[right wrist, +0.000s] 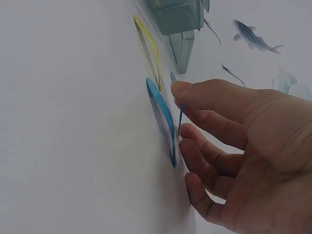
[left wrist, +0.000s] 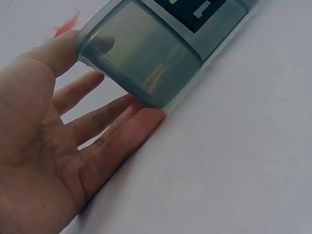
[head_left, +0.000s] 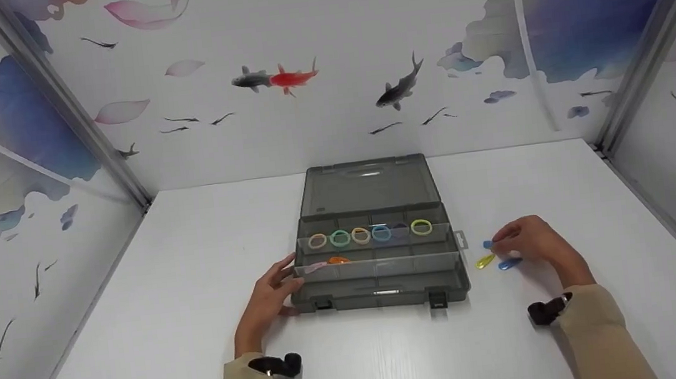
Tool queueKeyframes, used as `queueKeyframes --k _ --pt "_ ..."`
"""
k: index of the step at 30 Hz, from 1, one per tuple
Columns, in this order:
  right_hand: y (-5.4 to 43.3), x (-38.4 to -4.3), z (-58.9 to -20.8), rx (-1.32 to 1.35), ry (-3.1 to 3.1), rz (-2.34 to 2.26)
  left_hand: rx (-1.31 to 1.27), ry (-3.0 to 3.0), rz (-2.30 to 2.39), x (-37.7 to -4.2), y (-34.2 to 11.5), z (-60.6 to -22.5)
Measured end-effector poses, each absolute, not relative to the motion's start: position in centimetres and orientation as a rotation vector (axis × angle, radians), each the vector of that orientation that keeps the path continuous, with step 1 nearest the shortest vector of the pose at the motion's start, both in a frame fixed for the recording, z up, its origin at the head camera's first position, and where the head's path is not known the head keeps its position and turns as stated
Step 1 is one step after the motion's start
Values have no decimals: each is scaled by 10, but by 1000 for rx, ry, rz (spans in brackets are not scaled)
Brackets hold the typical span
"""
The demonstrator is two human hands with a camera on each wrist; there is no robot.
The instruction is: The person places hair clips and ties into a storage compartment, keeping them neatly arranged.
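A grey translucent compartment box [head_left: 381,301] lies on the table with its lid tipped back. My left hand [head_left: 269,297] grips its left wall near the front corner, thumb over the rim and fingers along the outside. To the right of the box, my right hand [head_left: 532,239] pinches a blue hair clip [right wrist: 181,117] between thumb and fingers, partly hidden by them. Just beside that hand lie a second blue hair clip [head_left: 510,264] and a yellow hair clip [head_left: 485,261]. In the box's middle row are a pink hair clip [head_left: 316,268] and an orange hair clip [head_left: 338,260].
Several coloured hair ties, among them a green one [head_left: 340,238] and a yellow one [head_left: 422,226], stand in the back row of the box. The opened lid [head_left: 369,189] reaches toward the back wall. Fish-patterned panels [head_left: 331,121] enclose the white table [head_left: 204,228].
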State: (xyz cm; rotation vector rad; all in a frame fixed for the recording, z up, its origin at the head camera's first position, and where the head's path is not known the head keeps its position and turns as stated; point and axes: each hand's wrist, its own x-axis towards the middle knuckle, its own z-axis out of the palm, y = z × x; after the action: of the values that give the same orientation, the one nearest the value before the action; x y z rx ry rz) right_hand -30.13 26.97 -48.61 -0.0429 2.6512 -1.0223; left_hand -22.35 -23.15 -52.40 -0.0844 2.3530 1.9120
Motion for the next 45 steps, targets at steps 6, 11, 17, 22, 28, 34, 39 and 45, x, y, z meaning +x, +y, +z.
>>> queueKeyframes --k 6,11,17,22,28,34,39,45 --pt "264 -301 -475 -30 2643 -1078 -94 2361 1902 -224 -232 -526" --pt "253 -293 -458 -119 2716 -1151 -88 2351 1902 -224 -232 -526" --pt "242 -277 -430 -343 2861 -1257 -103 2344 1904 -222 -232 -524" --pt "232 -268 -414 -459 2902 -1282 -94 2354 1899 -223 -233 -525" --pt "210 -259 -402 -539 2946 -1321 -93 2346 1904 -224 -233 -525" --pt "189 -254 -397 -614 2957 -1329 -80 2335 1907 -224 -232 -524" --pt "175 -255 -400 -659 2928 -1321 -55 2327 1906 -222 -234 -524" --pt "160 -261 -392 -720 2897 -1310 -57 2323 1917 -221 -234 -523"
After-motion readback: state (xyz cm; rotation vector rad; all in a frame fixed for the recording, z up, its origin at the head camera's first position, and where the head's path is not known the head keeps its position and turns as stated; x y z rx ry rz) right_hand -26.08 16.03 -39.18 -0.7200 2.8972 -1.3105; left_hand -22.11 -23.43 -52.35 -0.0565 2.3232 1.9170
